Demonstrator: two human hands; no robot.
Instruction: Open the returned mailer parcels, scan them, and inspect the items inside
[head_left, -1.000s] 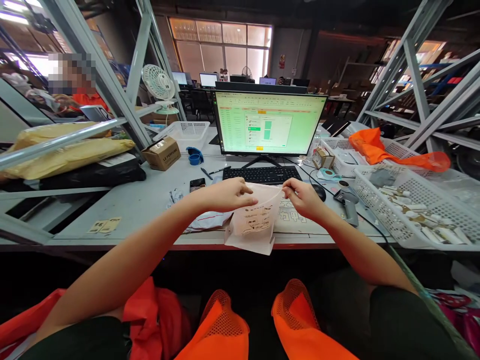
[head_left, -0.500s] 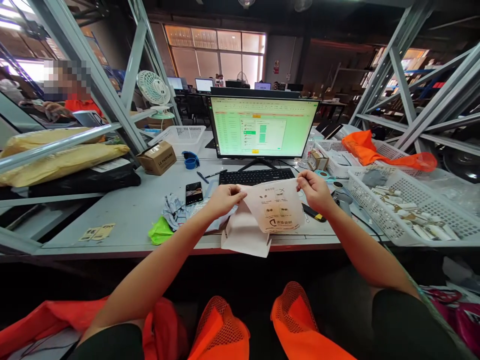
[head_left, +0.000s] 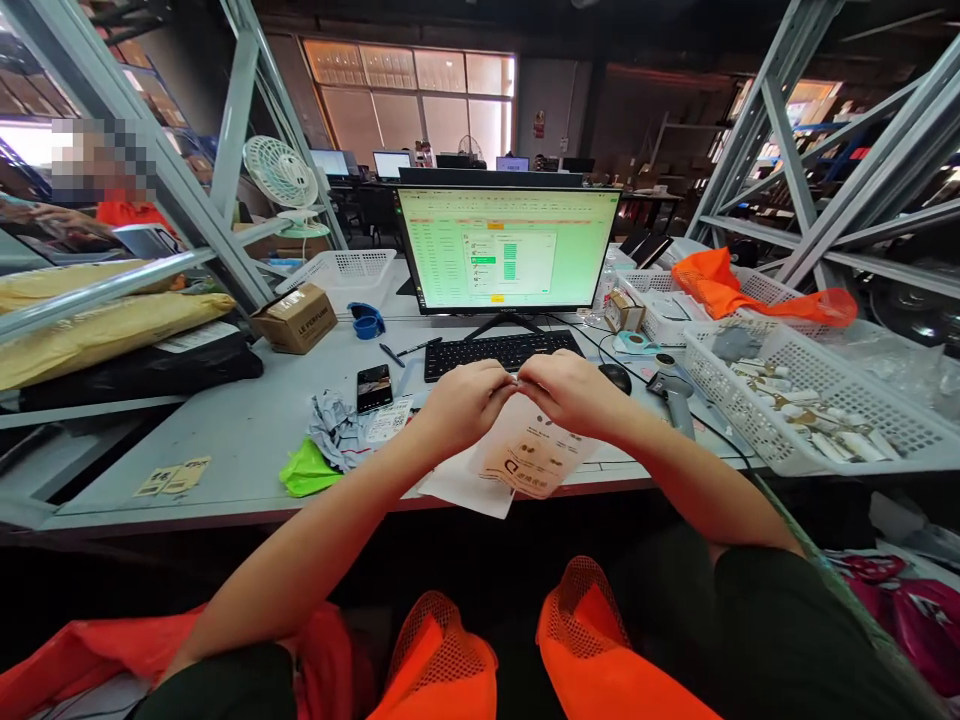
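My left hand (head_left: pixel 466 402) and my right hand (head_left: pixel 568 392) meet over the desk's near edge, fingertips pinched together on the top of a thin printed paper sheet (head_left: pixel 532 458). The sheet hangs folded below my hands, printed side showing small pictures. Under it another pale sheet (head_left: pixel 465 492) lies flat on the grey desk (head_left: pixel 247 440). The keyboard (head_left: pixel 501 351) sits just beyond my hands.
A monitor (head_left: pixel 508 248) stands behind the keyboard. A phone (head_left: pixel 373 387), crumpled paper (head_left: pixel 330 428) and a green scrap (head_left: pixel 307 470) lie to the left; a mouse (head_left: pixel 617 377), a scanner (head_left: pixel 675 393) and white baskets (head_left: pixel 806 405) to the right. A person sits far left behind steel racking.
My hands came together from holding the sheet spread wide, folding its top edges toward each other. The view shifted slightly to the right.
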